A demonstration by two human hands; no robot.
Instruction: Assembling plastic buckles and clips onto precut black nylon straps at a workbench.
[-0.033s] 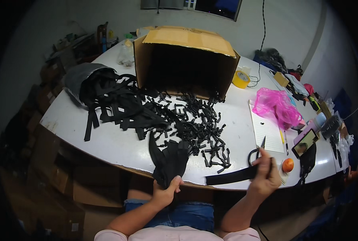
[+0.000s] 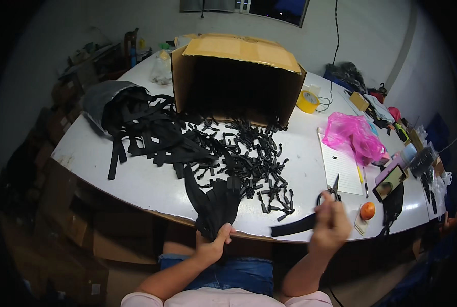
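My left hand (image 2: 213, 245) grips the lower end of a bundle of black webbing straps (image 2: 213, 202) that hangs over the front edge of the white table (image 2: 85, 153). My right hand (image 2: 331, 225) holds black-handled scissors (image 2: 334, 190) with the blades pointing up. A short black strap piece (image 2: 292, 225) runs leftward from that hand. Just beyond both hands, a heap of small black plastic buckles (image 2: 251, 158) is spread across the middle of the table.
A large pile of loose black straps (image 2: 141, 133) lies at the left beside a grey bag (image 2: 103, 97). An open cardboard box (image 2: 238, 77) lies on its side behind the buckles. To the right are yellow tape (image 2: 307, 101), a pink bag (image 2: 354, 135), lined paper (image 2: 341, 169), a phone (image 2: 390, 181) and an orange fruit (image 2: 367, 210).
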